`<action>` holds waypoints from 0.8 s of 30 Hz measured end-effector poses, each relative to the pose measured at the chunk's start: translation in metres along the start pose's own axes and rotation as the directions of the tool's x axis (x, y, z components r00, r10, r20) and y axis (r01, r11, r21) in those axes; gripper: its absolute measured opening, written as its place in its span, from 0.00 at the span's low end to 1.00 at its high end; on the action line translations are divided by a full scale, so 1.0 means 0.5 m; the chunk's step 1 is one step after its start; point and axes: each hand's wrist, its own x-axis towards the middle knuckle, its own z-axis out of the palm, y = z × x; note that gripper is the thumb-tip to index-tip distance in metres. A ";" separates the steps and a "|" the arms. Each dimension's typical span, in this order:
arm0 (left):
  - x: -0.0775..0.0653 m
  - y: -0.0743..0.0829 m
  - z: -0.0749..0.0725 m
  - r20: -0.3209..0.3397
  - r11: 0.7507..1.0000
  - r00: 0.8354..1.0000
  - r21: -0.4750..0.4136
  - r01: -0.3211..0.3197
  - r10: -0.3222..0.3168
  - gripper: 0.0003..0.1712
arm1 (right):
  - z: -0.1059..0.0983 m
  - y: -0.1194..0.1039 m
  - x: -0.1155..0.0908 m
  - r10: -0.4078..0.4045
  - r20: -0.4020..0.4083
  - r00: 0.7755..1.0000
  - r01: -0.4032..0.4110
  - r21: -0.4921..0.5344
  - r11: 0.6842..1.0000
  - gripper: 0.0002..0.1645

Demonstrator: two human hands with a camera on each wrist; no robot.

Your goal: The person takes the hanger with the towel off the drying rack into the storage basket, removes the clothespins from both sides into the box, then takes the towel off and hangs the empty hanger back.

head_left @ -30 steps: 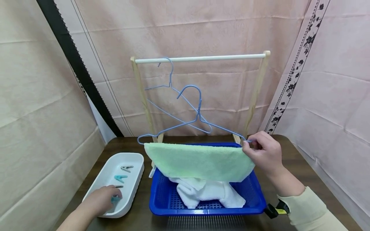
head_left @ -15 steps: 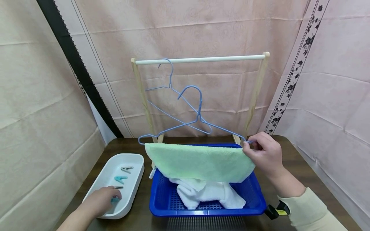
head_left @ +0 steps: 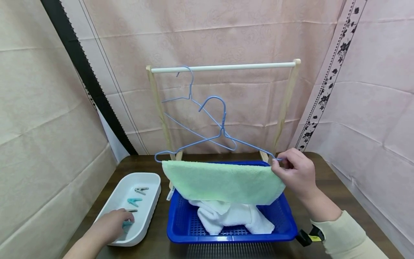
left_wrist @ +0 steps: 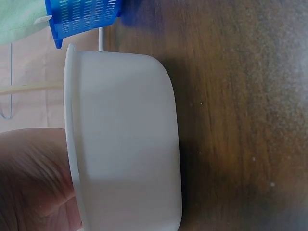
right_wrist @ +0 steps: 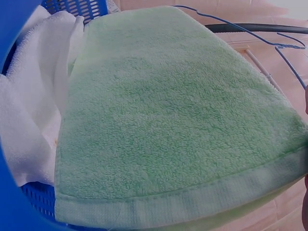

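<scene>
My right hand point(head_left: 295, 171) pinches the right end of a blue wire clothes hanger point(head_left: 223, 122), beside the towel's upper corner. A light green towel point(head_left: 223, 181) hangs folded over the hanger's lower bar, above the blue basket point(head_left: 233, 238). The right wrist view shows the towel's point(right_wrist: 183, 110) looped pile and hem up close. My left hand point(head_left: 111, 225) reaches down into a white tray point(head_left: 154, 194), over a teal clothespin point(head_left: 127, 223). Its fingertips are hidden, so a grip on the clothespin cannot be made out. In the left wrist view the tray's wall point(left_wrist: 125, 139) covers the fingers.
More clothespins point(head_left: 134, 201) lie in the tray. A white towel point(head_left: 231, 217) is bunched in the basket. Behind stands a rack with a white rail point(head_left: 223, 67), a second blue hanger point(head_left: 191, 86) hooked on it. A black object point(head_left: 304, 237) is at the right wrist.
</scene>
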 end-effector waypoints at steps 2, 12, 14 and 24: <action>-0.001 0.002 -0.003 0.005 1.000 1.000 -0.001 0.004 -0.004 0.19 | -0.001 -0.006 0.002 0.003 -0.002 1.000 -0.003 0.002 1.000 0.05; -0.006 -0.005 -0.006 -0.006 1.000 1.000 -0.030 0.009 -0.009 0.17 | 0.000 0.017 -0.012 0.007 0.005 1.000 -0.007 -0.008 1.000 0.04; -0.007 -0.007 -0.008 -0.024 1.000 1.000 -0.028 0.010 -0.011 0.15 | -0.002 0.017 -0.012 0.007 0.006 1.000 -0.007 -0.010 1.000 0.04; -0.018 0.010 -0.029 -0.197 0.998 0.980 -0.057 -0.041 0.029 0.12 | -0.003 0.006 -0.004 0.014 0.002 1.000 -0.014 -0.015 1.000 0.04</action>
